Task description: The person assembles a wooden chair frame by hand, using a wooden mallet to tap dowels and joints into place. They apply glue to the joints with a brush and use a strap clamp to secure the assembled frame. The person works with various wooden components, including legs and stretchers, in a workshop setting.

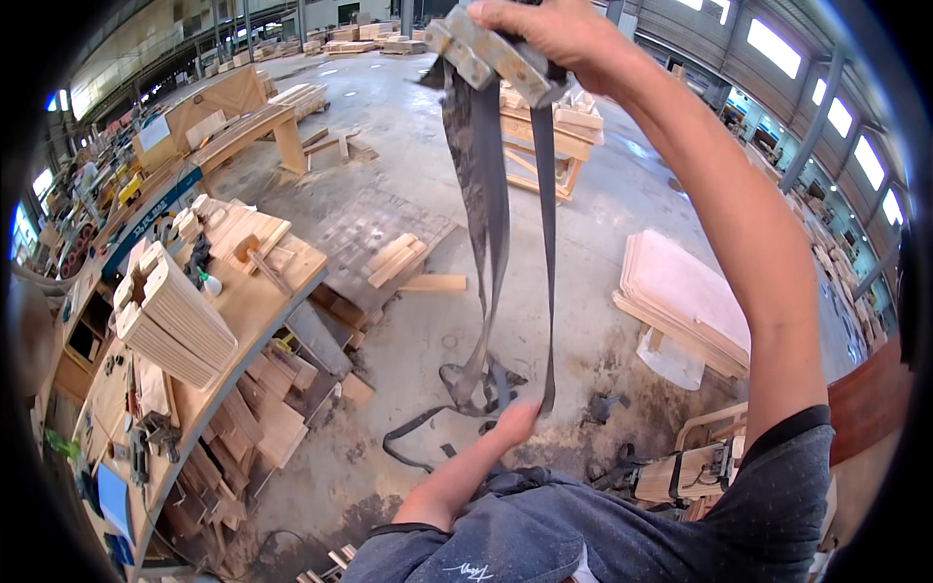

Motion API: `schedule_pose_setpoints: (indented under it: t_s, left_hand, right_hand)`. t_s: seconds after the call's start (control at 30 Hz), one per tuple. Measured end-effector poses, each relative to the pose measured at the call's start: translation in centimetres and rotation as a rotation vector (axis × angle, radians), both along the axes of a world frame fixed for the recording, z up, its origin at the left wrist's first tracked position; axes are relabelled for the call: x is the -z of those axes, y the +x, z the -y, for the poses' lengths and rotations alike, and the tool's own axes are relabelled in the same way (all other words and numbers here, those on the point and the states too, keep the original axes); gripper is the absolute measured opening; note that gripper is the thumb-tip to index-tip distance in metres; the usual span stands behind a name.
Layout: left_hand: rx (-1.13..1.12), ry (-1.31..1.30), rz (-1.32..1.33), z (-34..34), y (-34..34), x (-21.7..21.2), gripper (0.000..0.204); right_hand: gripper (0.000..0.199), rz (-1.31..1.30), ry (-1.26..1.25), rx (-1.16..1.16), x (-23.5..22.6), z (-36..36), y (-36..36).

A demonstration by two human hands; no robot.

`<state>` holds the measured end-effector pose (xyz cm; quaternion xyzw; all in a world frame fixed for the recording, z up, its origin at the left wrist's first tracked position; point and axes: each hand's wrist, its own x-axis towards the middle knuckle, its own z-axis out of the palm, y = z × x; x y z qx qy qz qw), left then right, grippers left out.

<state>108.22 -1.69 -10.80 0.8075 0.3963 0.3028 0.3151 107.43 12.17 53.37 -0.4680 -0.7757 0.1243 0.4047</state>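
Observation:
Raised high in front of me, my right hand (562, 31) is closed on two worn, stained grey blocks (493, 60). Long black straps (476, 180) hang down from them, one wide and twisted, another narrow. Low by my body, my left hand (521, 422) is closed on the lower part of the narrow strap (547, 282); its fingers are mostly hidden. The slack trails in loops (413, 428) over the concrete floor below.
On the left stands a curved-looking workbench (277, 282) with a stack of shaped wooden pieces (180, 316) and tools. Boards (248, 418) lean beneath it. To the right are stacked pale panels (685, 291) and a bundle of wood strips (685, 473).

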Motion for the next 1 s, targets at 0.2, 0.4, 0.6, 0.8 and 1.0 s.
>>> schedule_pose_setpoints:
  t_s: [0.2, 0.4, 0.6, 0.8, 1.0]
  left_hand:
    - [0.324, -0.391, 0.163, -0.9, -4.8, -10.2, 0.112]
    - [-0.308, 0.291, 0.663, -5.4, -6.2, -33.7, 0.069]
    - [-0.693, 0.764, 0.796, -11.0, -7.0, -42.7, 0.017]
    - [-0.627, 0.424, 0.598, -11.7, -2.6, -30.5, 0.019]
    - [0.145, -0.241, -0.452, -0.7, 0.2, 2.7, 0.020]
  right_hand:
    - [0.045, -0.030, 0.019, -0.010, -0.1, -2.1, 1.6]
    - [0.060, 0.092, 0.075, -0.096, 4.6, -3.4, -0.2]
    - [0.055, 0.133, 0.015, -0.144, 6.3, -2.9, -2.6]
    - [0.059, 0.212, 0.073, -0.158, 5.9, -4.1, -3.4]
    - [0.048, 0.078, -0.022, -0.004, 0.9, -4.7, -4.9]
